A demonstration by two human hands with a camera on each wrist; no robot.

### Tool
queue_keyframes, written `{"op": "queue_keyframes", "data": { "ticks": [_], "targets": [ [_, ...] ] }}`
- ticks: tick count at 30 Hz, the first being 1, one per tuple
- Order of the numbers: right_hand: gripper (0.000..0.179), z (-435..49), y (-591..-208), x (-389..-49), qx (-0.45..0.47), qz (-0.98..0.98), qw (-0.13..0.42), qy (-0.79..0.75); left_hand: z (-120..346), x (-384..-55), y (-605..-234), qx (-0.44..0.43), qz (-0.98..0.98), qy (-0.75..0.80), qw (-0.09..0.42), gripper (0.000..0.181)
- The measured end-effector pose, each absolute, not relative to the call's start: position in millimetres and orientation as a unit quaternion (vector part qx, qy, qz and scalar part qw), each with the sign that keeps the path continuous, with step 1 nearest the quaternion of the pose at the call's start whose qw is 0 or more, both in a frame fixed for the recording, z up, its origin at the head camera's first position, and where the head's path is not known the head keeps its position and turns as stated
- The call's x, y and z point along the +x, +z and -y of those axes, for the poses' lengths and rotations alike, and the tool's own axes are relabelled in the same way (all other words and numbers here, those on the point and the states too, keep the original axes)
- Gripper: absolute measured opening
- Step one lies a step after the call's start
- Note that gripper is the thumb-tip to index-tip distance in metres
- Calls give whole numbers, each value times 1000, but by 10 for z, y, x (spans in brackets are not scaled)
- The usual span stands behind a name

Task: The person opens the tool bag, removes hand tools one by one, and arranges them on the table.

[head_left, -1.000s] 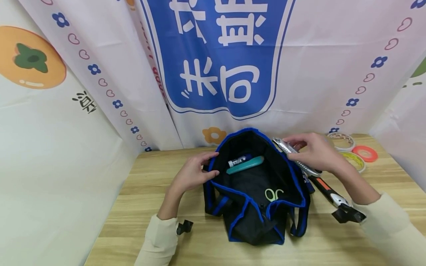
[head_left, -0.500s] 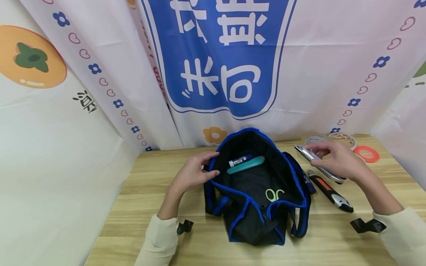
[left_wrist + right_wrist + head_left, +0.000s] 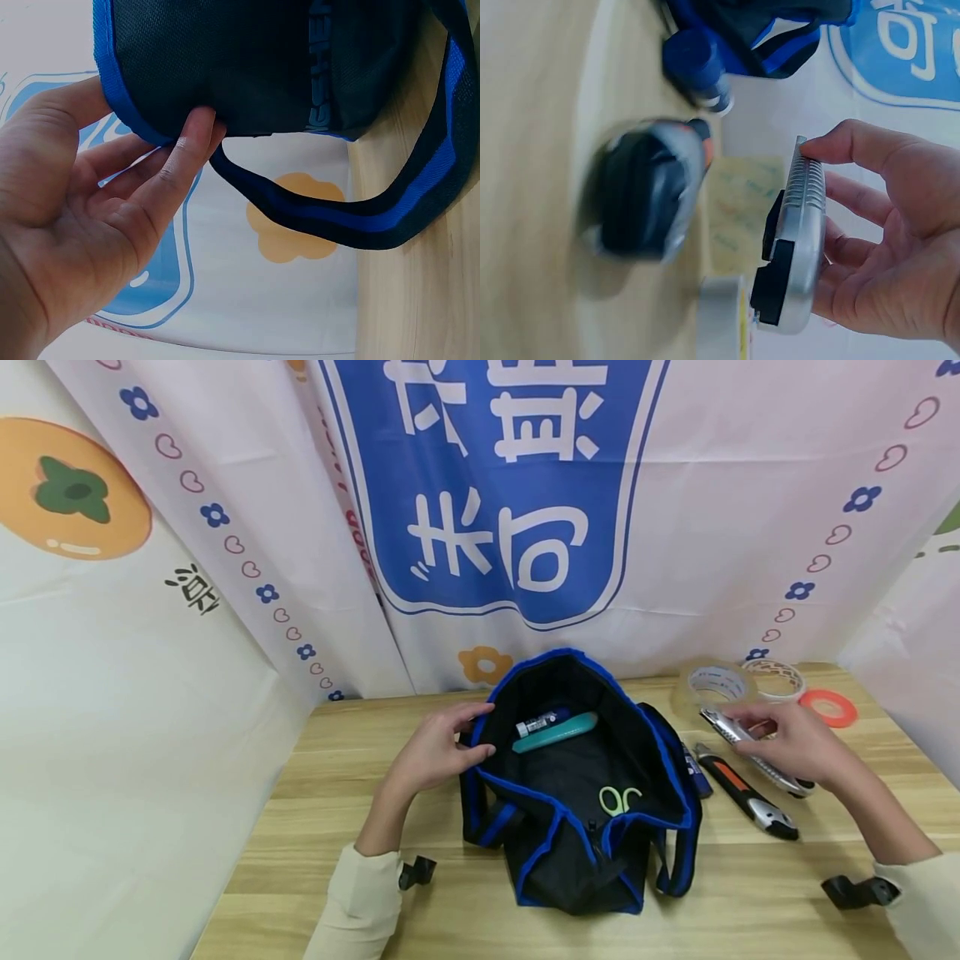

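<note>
A black tote bag with blue trim (image 3: 570, 852) stands on the table, its mouth spread wide. My left hand (image 3: 431, 752) pinches its left rim, thumb to the inside; the left wrist view shows the fingers (image 3: 169, 176) along the bag's outer side. Inside lie a glue stick (image 3: 542, 722), a slim teal tool (image 3: 555, 732) and scissors with light green handles (image 3: 619, 799). Right of the bag, my right hand (image 3: 798, 747) grips a silver utility knife (image 3: 799, 232) along its body, above the table in the right wrist view.
A black and orange utility knife (image 3: 746, 793) and a blue glue stick (image 3: 697, 772) lie beside the bag's right strap. Behind them are a clear tape roll (image 3: 716, 683), a white-rimmed roll (image 3: 776, 678) and a red roll (image 3: 828, 707). A printed cloth (image 3: 675, 568) hangs at the back.
My right hand has moved right, away from the bag's right rim, carrying the silver utility knife to the tape rolls. The left hand has stayed on the left rim.
</note>
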State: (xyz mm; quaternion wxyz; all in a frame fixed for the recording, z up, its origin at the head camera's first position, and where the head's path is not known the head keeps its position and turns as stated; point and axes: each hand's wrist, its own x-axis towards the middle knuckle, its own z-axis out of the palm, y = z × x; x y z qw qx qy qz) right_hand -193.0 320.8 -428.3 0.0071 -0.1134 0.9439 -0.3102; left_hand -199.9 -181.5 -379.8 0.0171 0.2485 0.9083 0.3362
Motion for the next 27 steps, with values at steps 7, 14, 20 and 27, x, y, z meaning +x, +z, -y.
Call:
{"op": "queue_keyframes", "data": {
  "ticks": [7, 14, 20, 27],
  "targets": [
    [50, -3332, -4443, -1876, -108, -945, 33, -306, 1812, -1995, -3798, 249, -907, 340, 19, 60],
    [54, -3360, -4571, -1805, -95, -946, 51, -306, 1807, -2003, -3808, 248, -904, 347, 23, 60],
    [53, -3348, -4624, -1737, -93, -942, 65, -317, 1812, -1999, -3805, 248, -906, 343, 22, 61],
    [48, -3306, -4639, -1695, -96, -938, 89, -320, 1811, -2000, -3796, 247, -908, 338, 21, 60]
  ]
}}
